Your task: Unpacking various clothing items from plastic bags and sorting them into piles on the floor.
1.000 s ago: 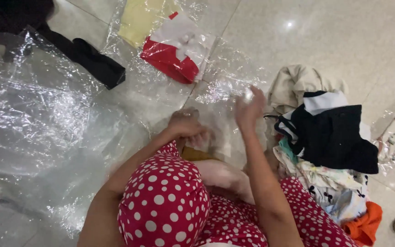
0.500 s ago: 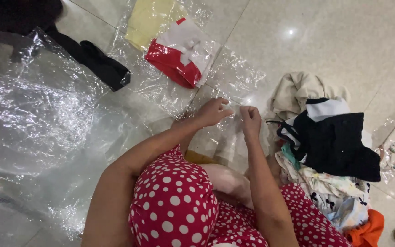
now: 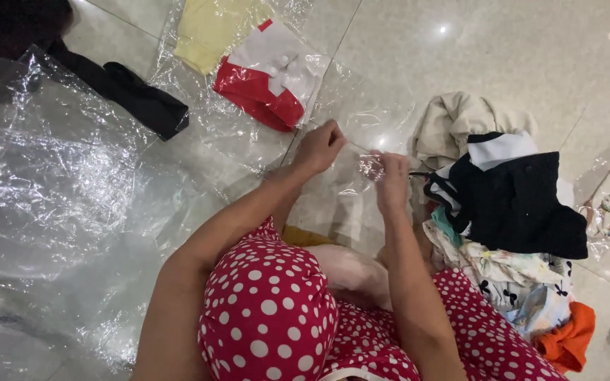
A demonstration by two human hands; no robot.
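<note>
My left hand (image 3: 321, 145) and my right hand (image 3: 392, 178) both pinch the top edge of a clear plastic bag (image 3: 351, 190) held upright over my lap. The fingers of each hand are closed on the film, a hand's width apart. Behind the bag, on the floor, lies a red and white garment in clear wrap (image 3: 270, 74). My knees in red cloth with white dots (image 3: 270, 317) fill the bottom of the view.
A pile of folded clothes (image 3: 510, 204), black, cream and patterned, lies at my right, with an orange piece (image 3: 566, 339). Large clear plastic sheets (image 3: 58, 183) cover the tiled floor at left. A yellow garment (image 3: 210, 28) and black cloth (image 3: 135, 99) lie beyond.
Both hands have lifted and spread a little, drawing the bag's top edge taut between them. The view has tilted slightly down.
</note>
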